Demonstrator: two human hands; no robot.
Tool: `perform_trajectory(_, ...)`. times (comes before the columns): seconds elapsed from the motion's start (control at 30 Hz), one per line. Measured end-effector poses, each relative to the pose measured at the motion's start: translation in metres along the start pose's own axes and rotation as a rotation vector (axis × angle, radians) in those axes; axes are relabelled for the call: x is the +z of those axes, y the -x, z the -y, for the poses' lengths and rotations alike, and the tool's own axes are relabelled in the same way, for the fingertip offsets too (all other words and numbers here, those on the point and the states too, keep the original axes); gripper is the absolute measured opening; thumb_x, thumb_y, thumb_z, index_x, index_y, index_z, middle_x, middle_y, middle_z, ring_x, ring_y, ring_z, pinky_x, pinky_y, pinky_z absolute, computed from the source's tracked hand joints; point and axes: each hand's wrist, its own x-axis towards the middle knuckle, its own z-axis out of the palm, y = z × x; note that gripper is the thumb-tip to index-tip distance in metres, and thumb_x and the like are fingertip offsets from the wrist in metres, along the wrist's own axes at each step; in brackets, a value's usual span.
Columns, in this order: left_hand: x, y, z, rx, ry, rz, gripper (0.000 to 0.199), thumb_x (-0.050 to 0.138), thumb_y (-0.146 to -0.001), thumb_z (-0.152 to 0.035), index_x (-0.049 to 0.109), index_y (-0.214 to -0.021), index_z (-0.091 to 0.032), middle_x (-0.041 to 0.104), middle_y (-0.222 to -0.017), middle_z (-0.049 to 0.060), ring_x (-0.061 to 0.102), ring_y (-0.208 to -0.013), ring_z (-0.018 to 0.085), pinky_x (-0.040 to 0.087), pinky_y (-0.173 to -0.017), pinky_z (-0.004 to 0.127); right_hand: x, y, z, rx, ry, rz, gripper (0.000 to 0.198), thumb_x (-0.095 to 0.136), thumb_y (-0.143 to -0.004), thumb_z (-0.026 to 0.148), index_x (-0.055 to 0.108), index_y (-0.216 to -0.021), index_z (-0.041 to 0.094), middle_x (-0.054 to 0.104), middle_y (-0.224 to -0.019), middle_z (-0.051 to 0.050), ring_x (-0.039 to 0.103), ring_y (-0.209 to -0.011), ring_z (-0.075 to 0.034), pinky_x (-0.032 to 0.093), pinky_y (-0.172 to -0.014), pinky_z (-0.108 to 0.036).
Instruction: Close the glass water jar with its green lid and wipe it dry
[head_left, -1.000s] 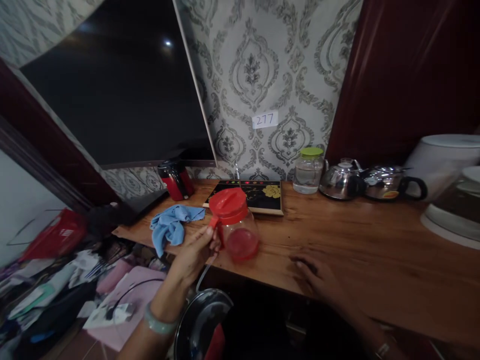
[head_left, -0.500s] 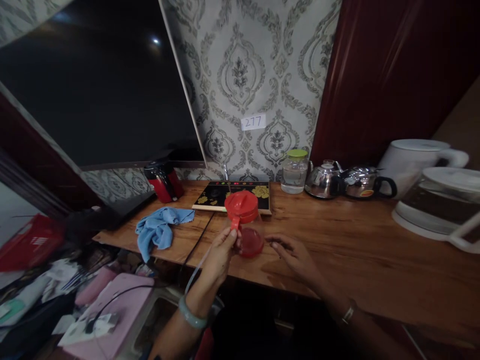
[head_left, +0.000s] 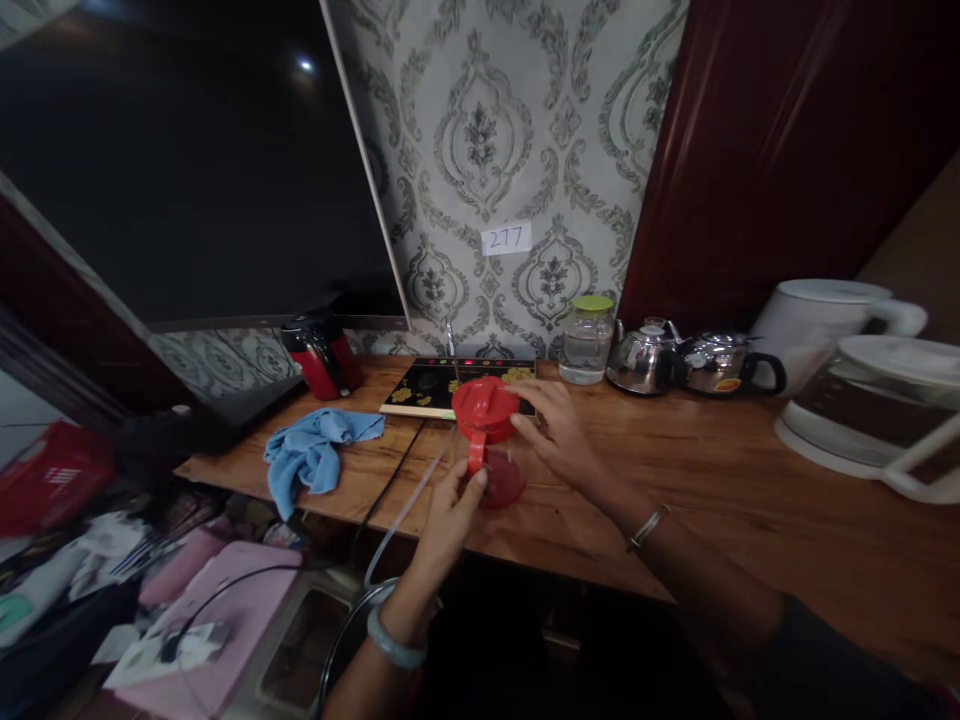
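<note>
Left hand [head_left: 448, 512] grips the red handle of the glass pitcher [head_left: 491, 460], which stands on the wooden counter [head_left: 675, 480]. Right hand [head_left: 553, 432] sits against the pitcher's red lid [head_left: 484, 404], fingers curled at its edge. Blue cloth [head_left: 315, 455] lies to the left, a black tray [head_left: 435, 387] just behind, steel kettles [head_left: 690, 362] farther right.

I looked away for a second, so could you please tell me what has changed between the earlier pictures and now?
The right hand has lifted off the wooden counter and moved left and forward to the red lid of the glass pitcher, fingers at its rim. The left hand keeps its grip on the red handle. The blue cloth, kettles and jar have not shifted.
</note>
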Motion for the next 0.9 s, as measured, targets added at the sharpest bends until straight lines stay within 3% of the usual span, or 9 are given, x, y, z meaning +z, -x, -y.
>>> perform_trajectory(0.13,-0.005,-0.001,-0.003,0.026,-0.066,-0.002,0.038,0.068,-0.081,-0.056,0.07,-0.084,-0.018,0.067,-0.079,0.004,0.057,-0.072,0.017,0.045,-0.067,0.028,0.01,-0.022,-0.015,0.029,-0.048,0.026,0.037,0.05,-0.098,0.042,0.067,-0.126,0.024,0.066,-0.126,-0.011,0.056,-0.122,-0.03,0.044,-0.107,-0.052)
perform_trajectory(0.23,-0.012,-0.009,-0.016,0.104,-0.155,-0.137,0.032,0.066,-0.084,-0.051,0.067,-0.079,-0.019,0.064,-0.075,0.003,0.057,-0.071,0.018,0.043,-0.065,0.028,0.018,-0.019,-0.023,0.165,-0.191,0.019,0.041,0.048,-0.099,0.046,0.064,-0.13,0.025,0.065,-0.132,-0.01,0.057,-0.124,-0.027,0.043,-0.11,-0.048)
perform_trajectory(0.33,-0.017,-0.024,-0.034,0.257,-0.287,-0.295,0.018,0.066,-0.083,-0.039,0.065,-0.08,-0.022,0.064,-0.083,0.005,0.059,-0.081,0.021,0.046,-0.075,0.031,0.028,-0.004,-0.027,0.319,-0.338,-0.017,0.047,0.046,-0.099,0.052,0.061,-0.136,0.026,0.062,-0.139,-0.008,0.055,-0.13,-0.025,0.04,-0.115,-0.046)
perform_trajectory(0.4,-0.015,-0.038,-0.043,0.352,-0.374,-0.314,0.012,0.07,-0.08,-0.034,0.064,-0.081,-0.023,0.063,-0.09,0.007,0.059,-0.093,0.024,0.046,-0.087,0.035,0.035,0.007,-0.026,0.384,-0.422,-0.024,0.052,0.045,-0.098,0.056,0.056,-0.141,0.027,0.058,-0.145,-0.007,0.051,-0.135,-0.025,0.036,-0.119,-0.045)
perform_trajectory(0.53,-0.003,-0.069,-0.048,0.401,-0.495,-0.224,0.016,0.072,-0.076,-0.03,0.061,-0.085,-0.022,0.064,-0.106,0.01,0.058,-0.109,0.028,0.043,-0.101,0.041,0.045,0.021,-0.021,0.437,-0.515,-0.049,0.062,0.046,-0.097,0.062,0.049,-0.147,0.027,0.053,-0.151,-0.006,0.045,-0.141,-0.025,0.031,-0.122,-0.047)
perform_trajectory(0.73,0.001,-0.1,-0.051,0.259,-0.653,-0.05,0.022,0.071,-0.076,-0.036,0.055,-0.077,-0.022,0.061,-0.08,0.003,0.058,-0.08,0.021,0.044,-0.079,0.033,0.039,0.031,-0.007,0.408,-0.592,-0.072,0.058,0.05,-0.096,0.061,0.052,-0.143,0.027,0.055,-0.148,-0.009,0.05,-0.137,-0.026,0.037,-0.119,-0.047)
perform_trajectory(0.9,-0.005,-0.107,-0.068,0.232,-0.815,0.106,0.025,0.074,-0.073,-0.036,0.054,-0.073,-0.022,0.059,-0.072,0.001,0.054,-0.071,0.018,0.039,-0.069,0.03,0.036,0.037,-0.006,0.428,-0.602,-0.059,0.057,0.051,-0.097,0.061,0.053,-0.142,0.027,0.056,-0.147,-0.009,0.051,-0.137,-0.026,0.038,-0.119,-0.047)
